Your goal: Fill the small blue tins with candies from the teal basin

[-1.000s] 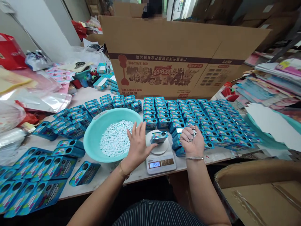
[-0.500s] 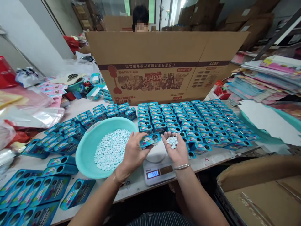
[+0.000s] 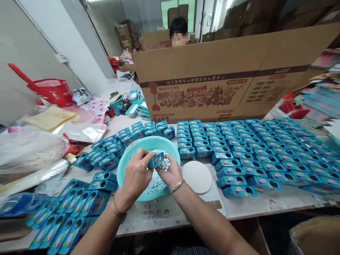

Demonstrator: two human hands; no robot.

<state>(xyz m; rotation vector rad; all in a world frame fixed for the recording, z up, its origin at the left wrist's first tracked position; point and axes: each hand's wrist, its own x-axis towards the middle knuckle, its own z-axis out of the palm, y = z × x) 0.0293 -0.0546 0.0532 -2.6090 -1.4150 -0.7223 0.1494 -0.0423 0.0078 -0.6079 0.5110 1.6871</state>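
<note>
Ranks of blue tins [image 3: 255, 148] crowd the table [image 3: 265, 207]; above the teal basin [image 3: 127, 159], left hand [image 3: 135, 175] grips a tin [image 3: 156, 160], right hand [image 3: 171, 171] cups pale tablets [image 3: 166, 164].

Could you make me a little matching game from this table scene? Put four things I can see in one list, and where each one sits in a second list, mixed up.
Things:
1. small blue tin
2. round white scale plate
3. red dustpan
4. big cardboard box

Places:
A. standing behind the rows of tins
B. bare, on the table right of the teal basin
C. far left, above the plastic bags
D. in the left hand, over the basin, beside the right hand cupping white candies

Pairs: 1-D, 2-B, 3-C, 4-A
</note>
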